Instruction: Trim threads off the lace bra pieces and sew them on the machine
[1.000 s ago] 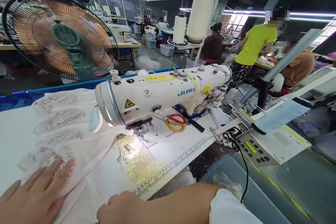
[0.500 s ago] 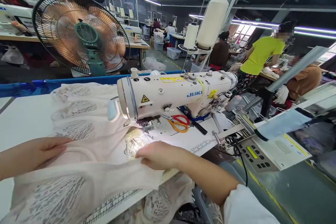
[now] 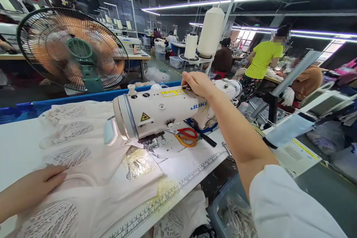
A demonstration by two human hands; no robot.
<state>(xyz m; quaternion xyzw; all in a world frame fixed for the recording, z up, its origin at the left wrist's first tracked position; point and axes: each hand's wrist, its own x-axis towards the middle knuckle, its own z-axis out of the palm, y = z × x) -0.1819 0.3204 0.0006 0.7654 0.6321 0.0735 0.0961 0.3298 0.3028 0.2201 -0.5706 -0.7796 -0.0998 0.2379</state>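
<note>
At the left, my left hand (image 3: 37, 187) is closed, its fingers and thumb pinching a pale garment (image 3: 103, 193) with openwork lace panels. The garment lies over the table, one part reaching the needle area of the white JUKI sewing machine (image 3: 150, 109). A crinkled clear plastic piece (image 3: 141, 163) lies on the cloth just in front of the needle. My right hand (image 3: 198, 84) is on top of the machine's arm, fingers curled over a small metal part there; the fingertips' hold is hidden. Red-and-orange-handled scissors (image 3: 186, 137) and a black-handled tool (image 3: 208, 139) rest on the machine bed.
A ruler strip (image 3: 167, 197) runs along the table's front edge. Thread cones (image 3: 211, 31) stand behind the machine. A large fan (image 3: 75, 50) is at the back left. Below sits a grey bin (image 3: 220, 208) with cloth scraps. People work in the background.
My right hand has let go of the garment near the plastic piece and moved up onto the machine's top. My left hand stays on the garment. The view has shifted slightly.
</note>
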